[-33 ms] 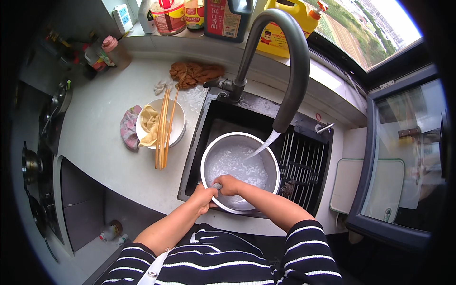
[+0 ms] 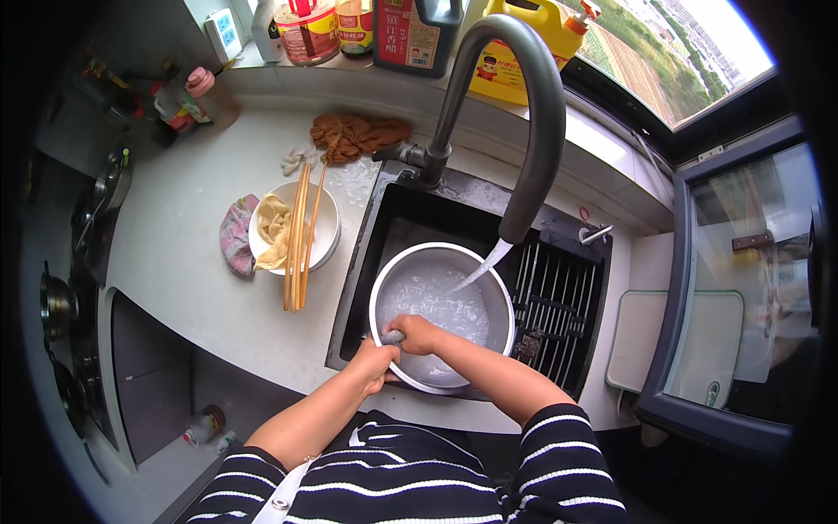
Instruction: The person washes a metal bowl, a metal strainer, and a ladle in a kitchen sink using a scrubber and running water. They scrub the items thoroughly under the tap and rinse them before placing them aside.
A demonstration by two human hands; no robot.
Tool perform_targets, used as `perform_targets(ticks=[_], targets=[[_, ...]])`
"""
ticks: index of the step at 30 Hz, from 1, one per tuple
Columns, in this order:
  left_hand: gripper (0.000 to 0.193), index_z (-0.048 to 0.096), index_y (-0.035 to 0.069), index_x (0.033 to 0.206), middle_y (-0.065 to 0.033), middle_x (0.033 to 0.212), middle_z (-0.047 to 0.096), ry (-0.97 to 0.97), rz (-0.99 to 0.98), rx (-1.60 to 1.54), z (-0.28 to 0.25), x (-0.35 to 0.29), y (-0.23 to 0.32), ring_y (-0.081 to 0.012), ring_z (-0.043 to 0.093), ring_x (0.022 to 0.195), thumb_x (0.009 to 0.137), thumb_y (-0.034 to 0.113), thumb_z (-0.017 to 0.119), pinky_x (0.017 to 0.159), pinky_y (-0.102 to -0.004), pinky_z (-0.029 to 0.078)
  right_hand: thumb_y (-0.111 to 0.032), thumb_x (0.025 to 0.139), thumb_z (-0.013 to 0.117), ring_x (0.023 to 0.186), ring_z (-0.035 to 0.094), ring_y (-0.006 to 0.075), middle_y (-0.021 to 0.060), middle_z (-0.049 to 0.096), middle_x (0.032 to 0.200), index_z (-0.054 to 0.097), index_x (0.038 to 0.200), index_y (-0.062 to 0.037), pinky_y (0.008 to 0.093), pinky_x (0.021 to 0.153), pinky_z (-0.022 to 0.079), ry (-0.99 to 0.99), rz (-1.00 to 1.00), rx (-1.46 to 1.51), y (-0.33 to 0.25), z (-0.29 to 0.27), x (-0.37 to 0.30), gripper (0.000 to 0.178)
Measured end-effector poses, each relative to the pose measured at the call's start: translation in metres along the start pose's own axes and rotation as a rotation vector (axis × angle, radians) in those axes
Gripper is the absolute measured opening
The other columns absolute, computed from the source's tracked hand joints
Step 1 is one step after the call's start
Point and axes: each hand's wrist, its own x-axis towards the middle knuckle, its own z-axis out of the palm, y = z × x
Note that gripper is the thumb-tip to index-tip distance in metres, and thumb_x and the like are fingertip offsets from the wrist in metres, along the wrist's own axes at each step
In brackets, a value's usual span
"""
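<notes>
head view, left hand [image 2: 375,360] gripping a metal pot [image 2: 410,262], right hand [image 2: 415,334] closed around a small grey object [image 2: 394,337] inside, faucet [image 2: 552,105] running

Pot [image 2: 498,316], centre of frame: silver-grey, with a paler rim. Pad [image 2: 394,336], at its lower left: grey. Sink [image 2: 415,224]: black. Tap [image 2: 547,113], upper centre: dark grey. Worktop [image 2: 188,205], left: off-white. Bowl [image 2: 328,217]: white. Chopsticks [image 2: 298,249]: yellowish brown. Upper cloth [image 2: 362,138]: rust brown. Left cloth [image 2: 236,237]: mottled pink and grey. Jug [image 2: 504,77], top of frame: yellow. Board [image 2: 642,341], right: whitish, green border. Shirt [image 2: 393,491], lower edge: black with white stripes.
</notes>
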Motion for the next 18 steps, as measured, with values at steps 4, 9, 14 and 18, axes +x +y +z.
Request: perform_targets(ticks=[4,9,14,18], targets=[[0.048,0.047,0.0,0.116,-0.0156,0.102,0.056,-0.005,-0.002,0.009,0.001,-0.013,0.009,-0.0299,0.063,0.085,0.068,-0.008,0.049,0.065,-0.0443,0.058,0.0,0.064,0.058,0.096,0.055,0.035,0.0157,0.057,0.102,0.064,0.096,-0.0065,0.0404,0.087,0.046,0.241,0.081,-0.201,0.004,-0.042,0.026,0.033],[0.048,0.045,-0.004,0.117,-0.0179,0.106,0.055,-0.018,0.015,-0.039,-0.002,-0.009,0.004,-0.032,0.062,0.091,0.069,-0.007,0.048,0.07,-0.0454,0.057,-0.011,0.067,0.062,0.098,0.06,0.035,0.0192,0.063,0.104,0.061,0.11,-0.0069,0.0394,0.086,0.048,0.129,0.372,-0.225,0.082,-0.058,0.004,0.043],[0.055,0.041,0.0,0.123,-0.0157,0.108,0.054,0.023,0.011,-0.014,0.009,-0.011,0.01,-0.0319,0.06,0.094,0.069,-0.008,0.048,0.069,-0.045,0.058,-0.013,0.059,0.064,0.1,0.06,0.0313,0.0161,0.064,0.107,0.06,0.118,-0.013,0.0377,0.084,0.049,-0.485,0.6,-0.197,0.07,-0.047,-0.04,0.059],[0.059,0.038,0.003,0.126,-0.015,0.107,0.054,0.042,0.027,0.041,0.011,-0.012,0.009,-0.0303,0.061,0.092,0.069,-0.008,0.047,0.069,-0.0442,0.058,-0.007,0.057,0.064,0.09,0.061,0.0279,0.0153,0.065,0.098,0.058,0.119,-0.0073,0.0365,0.075,0.048,-0.578,0.477,0.224,0.0,-0.029,-0.031,0.062]])
